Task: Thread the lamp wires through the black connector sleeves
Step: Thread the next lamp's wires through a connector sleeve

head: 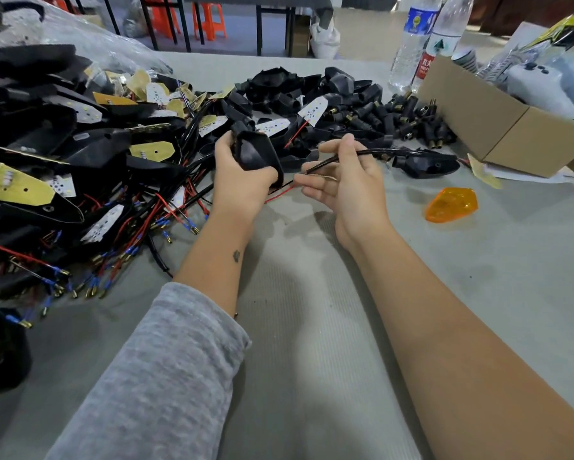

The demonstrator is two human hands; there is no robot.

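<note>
Two hands busy: left hand (242, 180) grips black lamp housing (257, 154); right hand (342, 184) pinches black wire (362, 153) just beside.

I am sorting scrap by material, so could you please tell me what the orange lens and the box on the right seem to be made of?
The orange translucent lens looks like glossy moulded plastic: light glows through it and its facets shine. The brown open box looks like matt corrugated cardboard, judging by its dull folded flaps, though no fluted edge shows.
</note>
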